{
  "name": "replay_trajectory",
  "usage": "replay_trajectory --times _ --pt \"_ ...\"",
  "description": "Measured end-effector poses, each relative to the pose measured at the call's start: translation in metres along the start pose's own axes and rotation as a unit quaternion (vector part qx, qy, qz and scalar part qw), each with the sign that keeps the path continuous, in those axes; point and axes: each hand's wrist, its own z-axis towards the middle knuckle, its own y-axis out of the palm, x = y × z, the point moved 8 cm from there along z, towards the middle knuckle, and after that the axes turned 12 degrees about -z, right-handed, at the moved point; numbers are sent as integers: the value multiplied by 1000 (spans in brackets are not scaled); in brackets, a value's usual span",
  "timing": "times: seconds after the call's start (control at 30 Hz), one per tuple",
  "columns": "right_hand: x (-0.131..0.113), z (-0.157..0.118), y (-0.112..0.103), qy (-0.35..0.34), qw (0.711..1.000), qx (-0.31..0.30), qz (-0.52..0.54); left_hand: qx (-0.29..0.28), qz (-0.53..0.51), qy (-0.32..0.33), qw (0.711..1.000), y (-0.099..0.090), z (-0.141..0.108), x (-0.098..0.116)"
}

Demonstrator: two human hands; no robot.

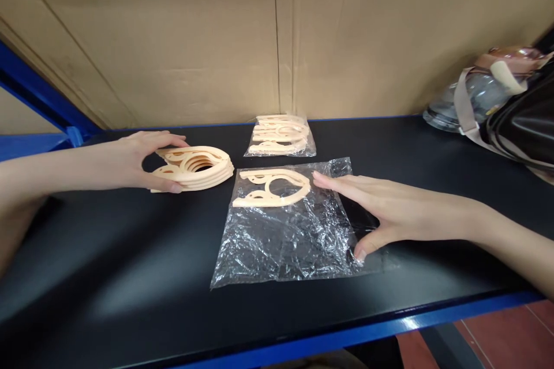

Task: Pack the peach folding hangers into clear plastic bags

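On the left, my left hand [151,160] is closed around the near end of a stack of cream plastic folding hangers [210,176], thumb in front and fingers behind. The stack lies on the black shelf surface. In the middle a clear plastic bag [277,248] is spread flat and wrinkled. One cream folding hanger [289,199] lies at its upper left part; whether inside or on top, I cannot tell. My right hand [372,204] is open at the bag's right side, fingertips by the hanger's rounded end and thumb low at the bag's right edge.
Behind the flat bag, a packed clear bag of cream hangers [281,137] lies near the cardboard wall [194,40]. At the right stand a clear bottle with a strap [480,95] and a dark bag [528,127]. A blue edge [346,337] borders the black shelf [130,277].
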Motion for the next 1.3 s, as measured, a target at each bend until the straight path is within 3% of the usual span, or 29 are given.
replay_trajectory --times 0.17,0.3,0.4,0.5,0.57,0.63,0.77,0.93,1.1,1.3 --pt "5 -3 -6 22 999 20 -21 -26 -38 -67 997 -8 -3 3" --pt "13 -6 -16 44 996 59 -51 -47 -63 -104 991 -13 -10 21" --pt "15 -8 -32 75 981 136 -117 -12 -105 -52 993 -14 -11 44" --pt "7 -14 -54 107 941 254 -195 53 -138 29 989 -10 -14 69" --pt "-5 -17 -64 100 919 315 -213 109 -119 107 981 -5 -21 90" --pt "-21 -18 -67 62 911 351 -208 126 -66 172 975 9 -30 113" --pt "-47 -7 -49 -6 930 314 -190 137 -57 280 948 36 -54 157" --pt "-71 -1 -28 -64 938 285 -188 133 -55 330 933 58 -74 189" --pt "-78 -3 -26 -54 929 293 -221 137 -64 332 931 58 -78 193" --pt "-71 -1 -27 -38 960 237 -146 145 -51 337 929 56 -80 193"
